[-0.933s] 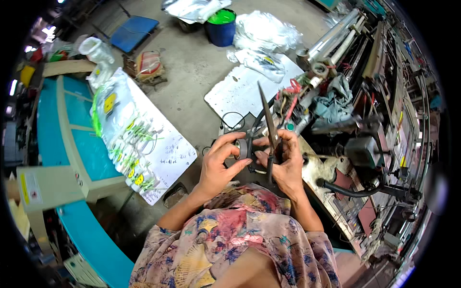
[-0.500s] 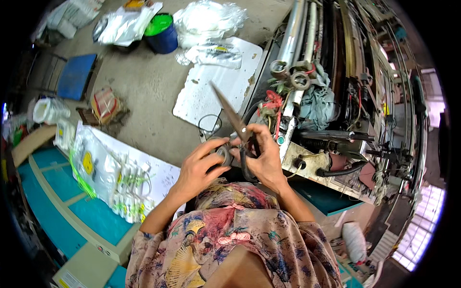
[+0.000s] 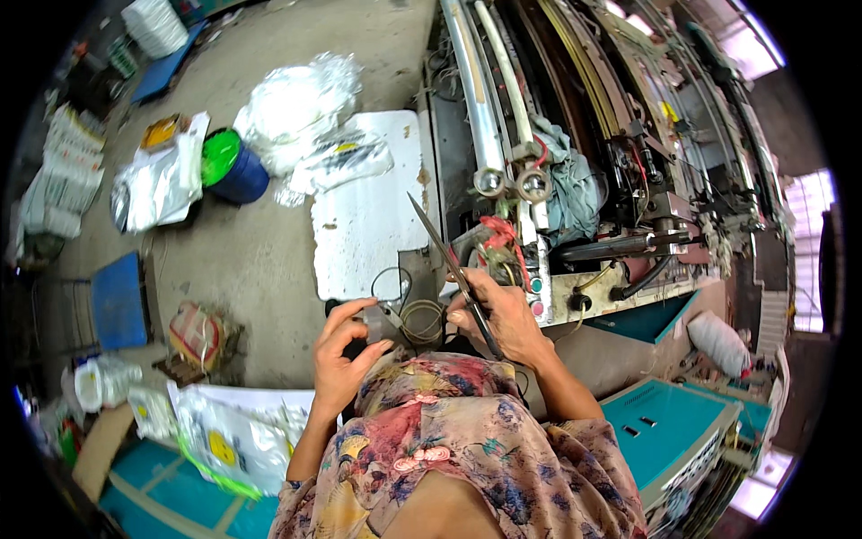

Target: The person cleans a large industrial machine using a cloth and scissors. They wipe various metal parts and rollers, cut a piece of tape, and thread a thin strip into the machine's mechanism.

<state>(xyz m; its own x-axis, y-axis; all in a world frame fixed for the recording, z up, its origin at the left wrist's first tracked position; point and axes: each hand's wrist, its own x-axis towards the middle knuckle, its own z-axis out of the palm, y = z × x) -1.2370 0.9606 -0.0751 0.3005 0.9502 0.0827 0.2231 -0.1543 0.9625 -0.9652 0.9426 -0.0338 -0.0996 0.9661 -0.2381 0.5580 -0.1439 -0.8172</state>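
My right hand (image 3: 505, 319) grips a pair of scissors (image 3: 440, 238) by the dark handles. The long blades look closed together and point up and slightly left, away from my body. My left hand (image 3: 338, 359) is curled, thumb and fingers bent round a small pale, see-through roll (image 3: 369, 324) that looks like tape. Part of that roll is hidden by the fingers. Both hands are held in front of my patterned shirt, a short gap apart. Beyond them hangs a coiled cable (image 3: 420, 321).
A long machine with rollers (image 3: 489, 117) stands at the right, a grey-green cloth (image 3: 575, 184) hanging on it. Ahead lies a white board (image 3: 364, 247) bearing plastic bags, beside a blue bucket (image 3: 244, 175). At lower left, bagged goods (image 3: 220, 440) rest on a teal surface; a teal cabinet (image 3: 664, 422) is at lower right.
My view has turned to the left. The hands have moved apart, the left hand drawing away from the scissors. My right hand still holds the scissors, now in a changed grip.
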